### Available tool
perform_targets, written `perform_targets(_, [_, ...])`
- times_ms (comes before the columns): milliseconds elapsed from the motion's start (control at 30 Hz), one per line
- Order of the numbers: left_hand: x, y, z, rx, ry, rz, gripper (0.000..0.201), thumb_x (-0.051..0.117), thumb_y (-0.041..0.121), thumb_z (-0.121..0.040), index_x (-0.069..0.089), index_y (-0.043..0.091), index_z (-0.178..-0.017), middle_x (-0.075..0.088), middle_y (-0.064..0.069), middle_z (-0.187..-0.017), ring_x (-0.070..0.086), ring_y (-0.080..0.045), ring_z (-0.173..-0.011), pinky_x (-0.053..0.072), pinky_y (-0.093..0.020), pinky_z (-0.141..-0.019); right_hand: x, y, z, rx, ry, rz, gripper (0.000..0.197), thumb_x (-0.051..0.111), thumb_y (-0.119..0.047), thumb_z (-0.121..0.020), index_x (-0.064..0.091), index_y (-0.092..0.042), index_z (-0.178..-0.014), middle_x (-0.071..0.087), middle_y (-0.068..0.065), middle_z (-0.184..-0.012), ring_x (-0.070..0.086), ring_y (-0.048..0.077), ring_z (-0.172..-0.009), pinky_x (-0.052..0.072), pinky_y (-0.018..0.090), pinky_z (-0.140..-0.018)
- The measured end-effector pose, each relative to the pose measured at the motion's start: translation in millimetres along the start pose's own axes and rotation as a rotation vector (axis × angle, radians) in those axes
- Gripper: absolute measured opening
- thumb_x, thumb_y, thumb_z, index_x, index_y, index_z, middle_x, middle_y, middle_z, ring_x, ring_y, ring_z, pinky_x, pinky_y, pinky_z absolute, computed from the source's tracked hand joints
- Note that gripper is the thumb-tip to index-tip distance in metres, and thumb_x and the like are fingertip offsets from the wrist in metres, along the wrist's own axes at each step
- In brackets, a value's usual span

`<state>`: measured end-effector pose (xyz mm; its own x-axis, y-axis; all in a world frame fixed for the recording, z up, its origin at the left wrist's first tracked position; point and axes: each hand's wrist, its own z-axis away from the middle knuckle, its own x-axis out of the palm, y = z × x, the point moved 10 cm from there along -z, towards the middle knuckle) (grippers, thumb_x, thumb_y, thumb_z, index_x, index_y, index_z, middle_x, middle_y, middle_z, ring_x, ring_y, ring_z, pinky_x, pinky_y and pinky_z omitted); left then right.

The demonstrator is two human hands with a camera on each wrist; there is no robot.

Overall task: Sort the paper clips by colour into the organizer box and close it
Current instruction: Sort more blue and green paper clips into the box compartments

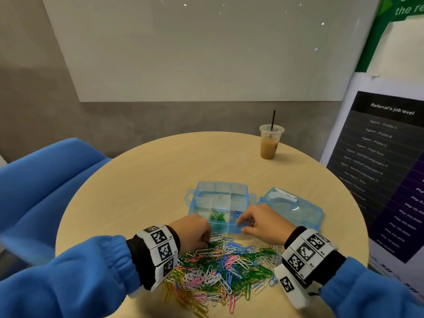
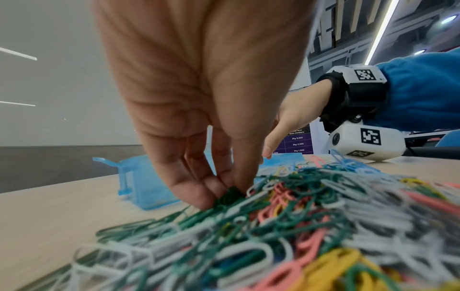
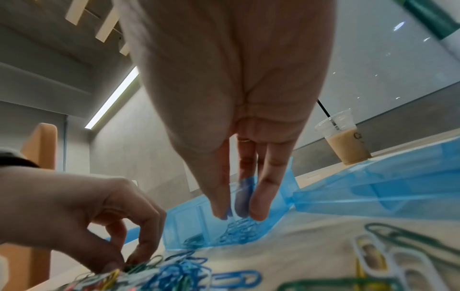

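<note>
1. Green paper clips sit pinched between the thumb and curled fingertips of the left hand, at the far edge of the mixed pile.
2. Right hand: its fingers hang straight and close together over the near right compartment, with something blue just behind the fingertips; whether they hold it or have let it go I cannot tell.
3. Directly beneath those fingers lie a few blue clips; the next compartment toward the left hand holds a small clump of green clips.
4. Farther from both hands, one pale clip lies alone in a back compartment of the organizer box; the other cells look empty.
5. Beyond the right hand, the lid lies flat and open.
6. Judgement: sorting has barely begun. Most clips, including pink, yellow and white, remain in the pile, and closing is still to do.
</note>
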<state>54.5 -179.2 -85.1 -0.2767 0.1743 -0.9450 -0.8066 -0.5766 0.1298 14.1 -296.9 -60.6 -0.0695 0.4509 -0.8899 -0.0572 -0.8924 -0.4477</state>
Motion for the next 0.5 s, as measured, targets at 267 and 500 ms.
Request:
perform_targets(267, [13.4, 0.8, 3.3, 0.032, -0.052, -0.002, 0.022, 0.049, 0.020, -0.101, 0.056, 0.006, -0.116, 0.056, -0.011, -0.121, 0.055, -0.027, -0.107, 0.042, -0.029, -0.088, 0.9, 0.3, 4.0, -0.005, -0.003, -0.001, 0.019, 0.065, -0.019, -0.092, 0.073, -0.018, -0.110, 0.068, 0.002, -0.110, 0.055, 0.007, -0.088, 0.043, 0.017, -0.078])
perform_targets(500, [-15.7, -7.1, 11.6, 0.063, 0.108, 0.205, 0.017, 0.049, 0.020, -0.101, 0.060, 0.008, -0.106, 0.062, -0.005, -0.104, 0.055, -0.017, -0.087, 0.044, -0.022, -0.079, 2.5, -1.2, 6.7, -0.035, 0.004, -0.030, 0.019, 0.063, -0.021, -0.093, 0.073, -0.017, -0.109, 0.066, -0.009, -0.098, 0.053, 0.000, -0.078, 0.039, 0.009, -0.067])
